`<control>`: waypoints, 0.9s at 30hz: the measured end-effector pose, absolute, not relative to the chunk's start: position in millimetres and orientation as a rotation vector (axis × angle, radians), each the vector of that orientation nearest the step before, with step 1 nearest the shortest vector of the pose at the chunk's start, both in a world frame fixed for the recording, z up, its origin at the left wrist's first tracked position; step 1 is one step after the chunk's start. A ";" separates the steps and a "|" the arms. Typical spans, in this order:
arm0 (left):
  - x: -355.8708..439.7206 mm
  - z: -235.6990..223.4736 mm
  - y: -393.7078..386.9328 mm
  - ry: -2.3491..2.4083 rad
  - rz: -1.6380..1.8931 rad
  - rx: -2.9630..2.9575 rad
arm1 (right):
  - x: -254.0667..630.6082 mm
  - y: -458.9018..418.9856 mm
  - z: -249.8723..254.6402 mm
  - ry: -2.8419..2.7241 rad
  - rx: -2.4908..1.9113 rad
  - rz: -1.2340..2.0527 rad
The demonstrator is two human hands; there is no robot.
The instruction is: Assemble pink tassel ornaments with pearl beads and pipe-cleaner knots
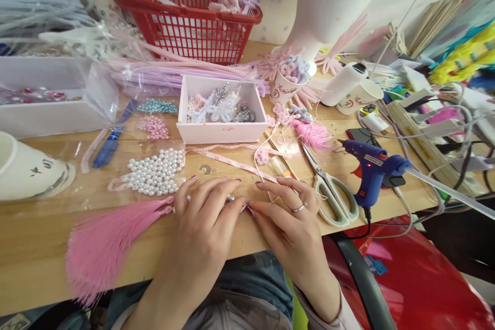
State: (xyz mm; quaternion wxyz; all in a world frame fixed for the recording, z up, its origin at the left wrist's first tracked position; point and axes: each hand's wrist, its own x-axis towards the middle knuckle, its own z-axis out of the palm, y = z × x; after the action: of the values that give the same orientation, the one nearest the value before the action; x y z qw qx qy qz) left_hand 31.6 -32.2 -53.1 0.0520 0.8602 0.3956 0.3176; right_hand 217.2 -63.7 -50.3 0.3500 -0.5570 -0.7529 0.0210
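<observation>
Over the table's front edge, my left hand [204, 221] and my right hand [294, 219] meet with thumbs and fingertips pinched together. What they pinch is small and mostly hidden by the fingers. A pearly bead [231, 198] shows beneath the left fingers. Beside my left hand lies a pink tassel [106, 247], its looped cord end reaching toward the fingers. White pearl beads [157, 171] are heaped past that hand. A thin white cord [256, 157] runs down toward my right hand, which wears a ring. Scissors [332, 185] with pale green handles lie just right of it.
A white box [222, 131] of beads and flowers stands ahead, with a tape measure [228, 159] before it. A blue glue gun [367, 167] with a lit red light stands at right. Behind are a red basket [193, 36] and a paper cup [284, 90].
</observation>
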 end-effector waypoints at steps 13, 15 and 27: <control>-2.6 -47.0 -51.3 1.254 1.060 2.577 | 220.2 -64.8 -48.6 -1.964 -1.425 0.093; -4.2 -49.8 -51.8 1.262 1.058 2.595 | 222.9 -65.8 -47.3 -1.957 -1.417 0.128; -1.1 -54.7 -56.2 1.329 1.043 2.625 | 230.0 -81.8 -43.7 -1.582 -1.397 -0.031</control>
State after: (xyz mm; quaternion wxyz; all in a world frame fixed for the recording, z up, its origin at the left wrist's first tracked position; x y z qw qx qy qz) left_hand -1.1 -56.2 -54.7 0.0097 0.8408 0.4257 0.3342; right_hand 230.0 -81.8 -43.7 0.4928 -0.5760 -0.6521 -0.0129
